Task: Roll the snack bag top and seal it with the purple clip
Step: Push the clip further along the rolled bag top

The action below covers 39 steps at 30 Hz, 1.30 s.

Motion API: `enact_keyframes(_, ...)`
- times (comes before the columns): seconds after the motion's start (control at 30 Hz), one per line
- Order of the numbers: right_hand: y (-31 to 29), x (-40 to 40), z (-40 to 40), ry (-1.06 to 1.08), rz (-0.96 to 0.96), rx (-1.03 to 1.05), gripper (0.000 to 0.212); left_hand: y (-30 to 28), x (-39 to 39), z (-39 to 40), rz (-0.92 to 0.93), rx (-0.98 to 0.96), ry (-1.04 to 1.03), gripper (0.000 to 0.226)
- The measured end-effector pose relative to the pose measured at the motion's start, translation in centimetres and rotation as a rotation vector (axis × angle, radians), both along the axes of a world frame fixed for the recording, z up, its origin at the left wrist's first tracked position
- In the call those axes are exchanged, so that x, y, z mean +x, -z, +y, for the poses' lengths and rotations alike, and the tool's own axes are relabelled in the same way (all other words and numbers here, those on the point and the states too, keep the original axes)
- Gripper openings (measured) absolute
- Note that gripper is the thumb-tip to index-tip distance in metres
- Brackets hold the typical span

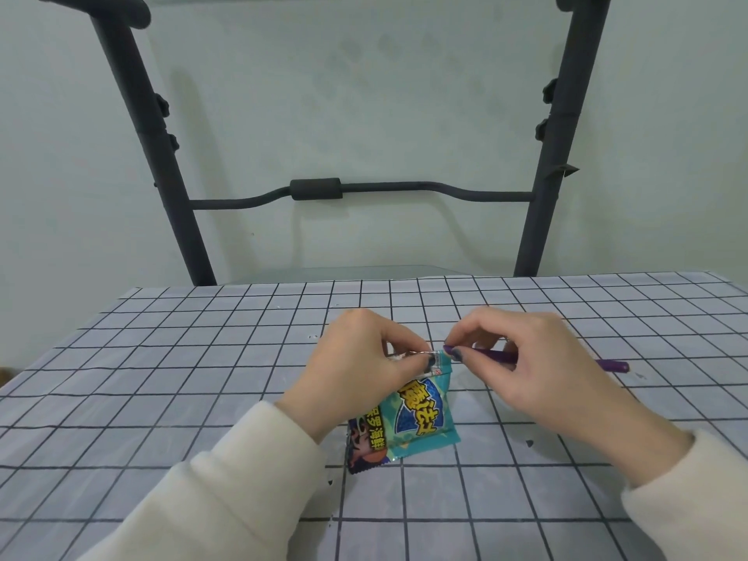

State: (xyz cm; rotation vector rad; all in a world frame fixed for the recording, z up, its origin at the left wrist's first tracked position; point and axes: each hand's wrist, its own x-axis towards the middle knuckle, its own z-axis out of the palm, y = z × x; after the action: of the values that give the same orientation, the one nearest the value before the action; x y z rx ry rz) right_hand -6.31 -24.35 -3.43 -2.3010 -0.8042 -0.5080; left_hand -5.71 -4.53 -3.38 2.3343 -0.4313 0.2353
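I see my left hand [356, 358] pinching the rolled top of the teal snack bag [421, 415], which stands mid-counter [162, 378]. My right hand [538, 358] grips the purple clip [611, 365], its tip touching the roll's right end.

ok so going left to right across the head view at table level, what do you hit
cream left sleeve → left hand pinching the bag top → teal printed snack bag → right hand holding the clip → free end of the long purple plastic clip, all over the grey grid-patterned tablecloth
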Motion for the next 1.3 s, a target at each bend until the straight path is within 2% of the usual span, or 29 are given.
enact_keyframes(0.2,-0.4,-0.2,0.2,-0.041,-0.08,-0.058,0.005,-0.4,-0.1,0.2,0.059,-0.061,0.029,0.012)
enact_keyframes(0.37,-0.2,0.0,-0.1,-0.046,-0.002,-0.009,0.012,-0.5,-0.3,0.1,0.058,-0.027,0.032,0.015)
enact_keyframes(0.63,-0.6,-0.2,-0.2,-0.086,0.008,-0.1,0.008,-0.5,-0.4,0.1,0.106,-0.007,0.067,0.011)
enact_keyframes(0.8,-0.2,0.1,-0.2,-0.06,0.098,0.004,0.009,-0.8,-0.4,0.2,0.119,-0.027,0.073,0.012)
enact_keyframes(1.0,-0.7,-0.4,-0.1,-0.059,0.061,-0.041,0.008,-0.9,-0.6,0.1,0.14,-0.072,0.081,0.012)
enact_keyframes(1.17,-0.6,-0.4,-0.2,-0.071,0.089,-0.042,0.013,-1.5,-1.0,0.0,0.091,0.117,0.017,0.014)
enact_keyframes(1.3,-0.9,-0.9,0.2,-0.072,0.039,-0.055,0.015,-1.8,-1.9,-0.8,-0.122,0.334,-0.068,0.016)
